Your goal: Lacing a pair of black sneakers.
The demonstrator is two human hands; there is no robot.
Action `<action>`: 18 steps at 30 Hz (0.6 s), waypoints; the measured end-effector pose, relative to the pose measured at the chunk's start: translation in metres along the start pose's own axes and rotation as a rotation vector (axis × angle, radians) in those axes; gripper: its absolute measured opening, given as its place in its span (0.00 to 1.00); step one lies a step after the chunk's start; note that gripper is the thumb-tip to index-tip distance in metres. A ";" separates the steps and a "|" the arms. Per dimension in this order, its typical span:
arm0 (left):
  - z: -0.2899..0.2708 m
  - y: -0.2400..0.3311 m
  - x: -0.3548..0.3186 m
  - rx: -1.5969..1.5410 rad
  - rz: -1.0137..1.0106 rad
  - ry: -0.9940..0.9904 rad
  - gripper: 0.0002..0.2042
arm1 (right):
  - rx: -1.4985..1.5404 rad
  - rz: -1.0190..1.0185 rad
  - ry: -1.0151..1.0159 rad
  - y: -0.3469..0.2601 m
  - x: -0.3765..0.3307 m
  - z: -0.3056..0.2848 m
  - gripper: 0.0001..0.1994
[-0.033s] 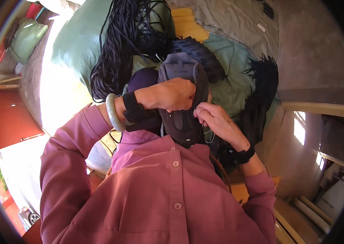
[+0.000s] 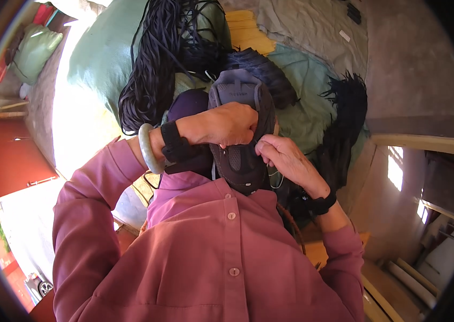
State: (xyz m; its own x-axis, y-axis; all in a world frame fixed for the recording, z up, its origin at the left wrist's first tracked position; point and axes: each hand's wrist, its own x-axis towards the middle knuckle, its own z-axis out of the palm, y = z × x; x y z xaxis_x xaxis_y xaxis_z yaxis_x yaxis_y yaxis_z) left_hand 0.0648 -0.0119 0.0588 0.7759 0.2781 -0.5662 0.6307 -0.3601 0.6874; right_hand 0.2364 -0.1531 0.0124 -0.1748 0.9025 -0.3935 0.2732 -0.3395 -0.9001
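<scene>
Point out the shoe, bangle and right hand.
Shoe (image 2: 235,159): head view, on its dark mesh patch.
Bangle (image 2: 145,146): head view, on the pale ring.
Right hand (image 2: 287,157): head view, on its back.

I see daylight glaring white along the left edge of the green cloth (image 2: 101,61); bright patches (image 2: 395,170) break the dimmer right; fisheye curvature bends the black-rimmed borders.

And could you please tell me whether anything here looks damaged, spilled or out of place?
Nothing looks plainly spilled or damaged. The dark shoe, left hand over it and right hand at its edge, shows no clear tear, though partly covered. Only the black laces look untidy, trailing loosely over the green bundle.
</scene>
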 end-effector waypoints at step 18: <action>0.008 0.005 0.000 0.706 0.316 0.236 0.07 | -0.399 -0.066 0.222 -0.008 0.009 0.013 0.13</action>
State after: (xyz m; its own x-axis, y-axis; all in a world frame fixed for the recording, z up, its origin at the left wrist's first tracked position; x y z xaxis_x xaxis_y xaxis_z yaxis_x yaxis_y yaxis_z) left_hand 0.0679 -0.0209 0.0582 0.9482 0.2210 -0.2280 0.2852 -0.9085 0.3053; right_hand 0.2207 -0.1455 0.0140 -0.0089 0.9685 -0.2490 0.6188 -0.1903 -0.7621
